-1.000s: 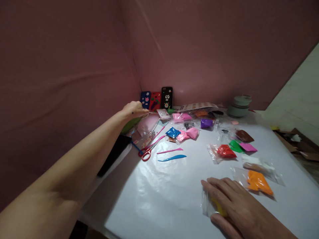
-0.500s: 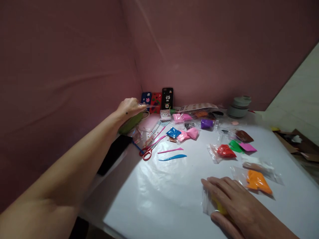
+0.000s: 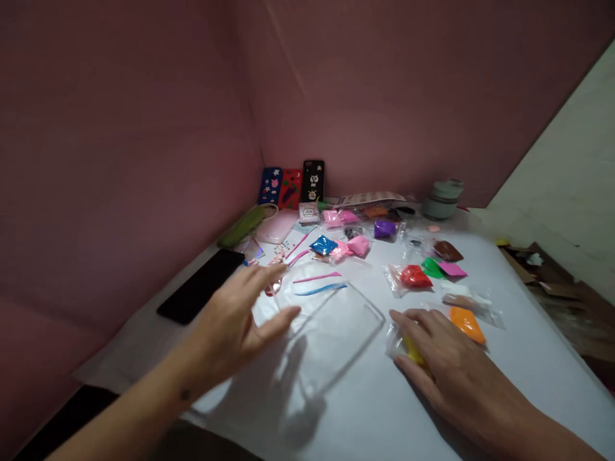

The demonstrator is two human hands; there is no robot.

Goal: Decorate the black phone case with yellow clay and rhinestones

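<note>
My left hand (image 3: 240, 314) is over the white table (image 3: 346, 416), thumb and fingers pinched on the edge of a clear phone case (image 3: 336, 333). The case tilts just above the table and throws a shadow below it. My right hand (image 3: 442, 362) lies flat with its fingers stretched out on a small clear bag of yellow clay (image 3: 408, 349). An orange clay bag (image 3: 466, 323) lies just right of that hand. A pink modelling tool (image 3: 317, 278) and a blue one (image 3: 319, 289) lie beyond the case.
Several clay bags lie further back: red (image 3: 413, 275), green (image 3: 432, 267), blue (image 3: 323, 244), purple (image 3: 384, 228). A black phone (image 3: 202, 285) sits at the left edge. Decorated phone cases (image 3: 312, 179) lean on the pink wall. A grey pot (image 3: 442, 198) stands at the back right.
My left hand has come back from the far left corner to the middle of the table, bringing the clear phone case. The right hand has stayed on the yellow clay bag.
</note>
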